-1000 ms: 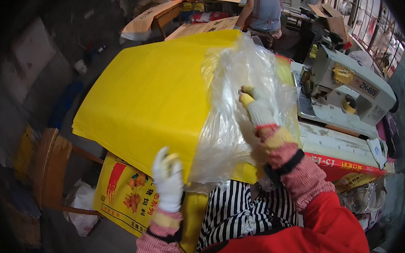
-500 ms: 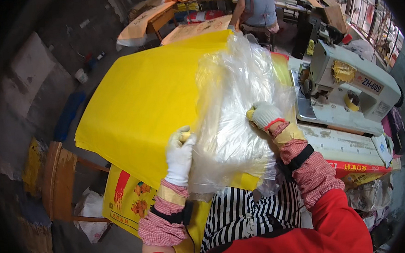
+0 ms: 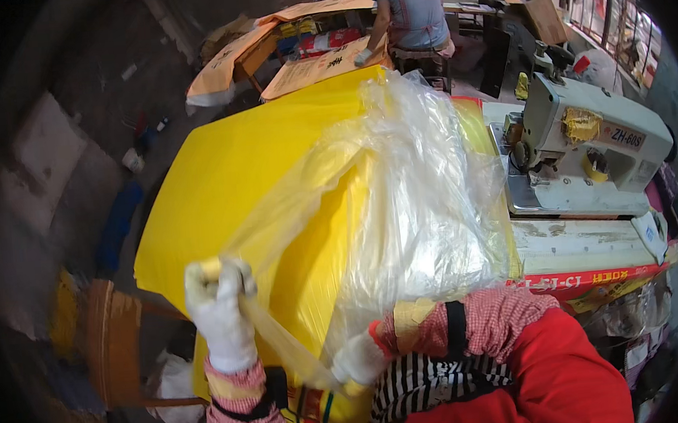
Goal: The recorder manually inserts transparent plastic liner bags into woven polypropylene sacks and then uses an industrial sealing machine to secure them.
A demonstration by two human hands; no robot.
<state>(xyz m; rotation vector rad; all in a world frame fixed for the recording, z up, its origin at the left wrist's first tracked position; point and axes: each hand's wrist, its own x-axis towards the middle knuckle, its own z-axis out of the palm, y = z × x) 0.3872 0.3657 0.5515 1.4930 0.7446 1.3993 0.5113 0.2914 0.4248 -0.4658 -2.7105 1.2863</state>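
A pile of thin clear plastic film (image 3: 423, 182) lies crumpled over large yellow sheets (image 3: 250, 170). My left hand (image 3: 224, 314), in a white glove, pinches the edge of one layer of film and holds it off to the left. That layer stretches in a slanting band from the pile to my fingers. Low in front of my lap, my right hand (image 3: 361, 359), also gloved, is closed at the film's near edge; its fingertips are partly hidden. Between the hands the film spans a narrow strip above the yellow sheets.
A sewing machine (image 3: 594, 146) stands on the bench at right. A wooden stool (image 3: 112, 345) is at left. Beyond the sheets, a co-worker (image 3: 412, 14) sits by a table with orange printed sheets (image 3: 317, 71). Printed yellow material hangs below near my lap.
My left hand has moved left and down, drawing a layer of film away from the pile. My right hand has come off the pile's middle, down and left to its near edge.
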